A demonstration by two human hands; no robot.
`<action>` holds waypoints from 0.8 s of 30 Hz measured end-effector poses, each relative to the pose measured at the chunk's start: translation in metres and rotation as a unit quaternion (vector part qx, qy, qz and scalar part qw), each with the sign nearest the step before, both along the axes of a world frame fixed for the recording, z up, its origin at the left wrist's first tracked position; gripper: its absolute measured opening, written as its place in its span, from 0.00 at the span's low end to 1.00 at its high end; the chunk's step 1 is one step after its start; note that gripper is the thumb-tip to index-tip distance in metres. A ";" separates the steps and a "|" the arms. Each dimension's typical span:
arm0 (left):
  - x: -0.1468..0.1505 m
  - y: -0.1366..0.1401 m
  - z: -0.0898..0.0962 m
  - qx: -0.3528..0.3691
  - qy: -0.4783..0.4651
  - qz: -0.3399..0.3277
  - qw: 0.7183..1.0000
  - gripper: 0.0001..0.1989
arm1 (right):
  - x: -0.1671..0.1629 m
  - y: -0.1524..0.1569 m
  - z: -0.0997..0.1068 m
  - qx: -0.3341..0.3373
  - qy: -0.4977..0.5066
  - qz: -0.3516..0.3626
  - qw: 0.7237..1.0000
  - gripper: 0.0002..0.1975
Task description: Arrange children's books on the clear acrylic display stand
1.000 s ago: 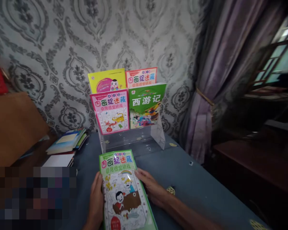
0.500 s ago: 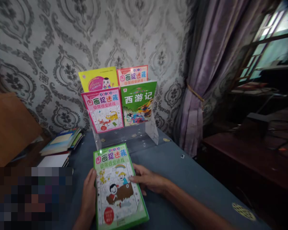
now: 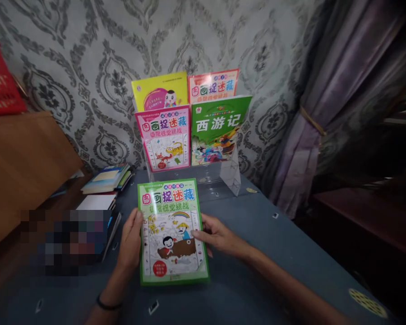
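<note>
Left hand (image 3: 131, 238) and right hand (image 3: 222, 234) grasp opposite edges of green-bordered book (image 3: 173, 233), cover up, in front of clear rack (image 3: 230, 174); step seems a two-handed hold; next move likely calls for even grip

L hand (image 3: 130, 238) grips grn bk (image 3: 173, 234); R hand (image 3: 222, 235) ditto

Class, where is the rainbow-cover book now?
In the head view, the rainbow-cover book is left of lower centre, held between the left hand and right hand, before the clear rack.
</note>
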State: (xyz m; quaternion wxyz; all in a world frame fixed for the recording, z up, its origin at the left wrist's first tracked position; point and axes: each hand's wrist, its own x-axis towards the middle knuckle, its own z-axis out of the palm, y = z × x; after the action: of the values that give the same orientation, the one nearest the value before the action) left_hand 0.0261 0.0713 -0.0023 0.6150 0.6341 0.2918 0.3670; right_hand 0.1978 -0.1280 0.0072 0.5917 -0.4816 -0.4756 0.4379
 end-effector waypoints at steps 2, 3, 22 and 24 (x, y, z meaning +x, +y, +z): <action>-0.003 -0.003 0.001 -0.042 0.021 0.001 0.999 0.26 | -0.009 -0.003 -0.006 -0.025 0.036 0.016 0.999 0.27; -0.004 -0.004 0.001 -0.066 0.035 -0.020 0.997 0.26 | -0.013 -0.006 -0.009 -0.040 0.054 0.015 0.998 0.27; -0.010 -0.007 -0.033 0.468 0.334 -0.111 0.811 0.11 | -0.027 0.058 -0.028 0.010 -0.525 -0.084 0.847 0.27; -0.010 -0.008 -0.039 0.481 0.348 -0.103 0.798 0.10 | -0.035 0.081 -0.030 -0.015 -0.548 -0.041 0.835 0.32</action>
State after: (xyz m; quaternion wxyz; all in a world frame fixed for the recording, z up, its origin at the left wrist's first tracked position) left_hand 0.0161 0.0635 -0.0412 0.1219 0.9597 0.2047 0.1494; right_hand 0.1624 -0.0472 -0.0228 0.2440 -0.6710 -0.6950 0.0847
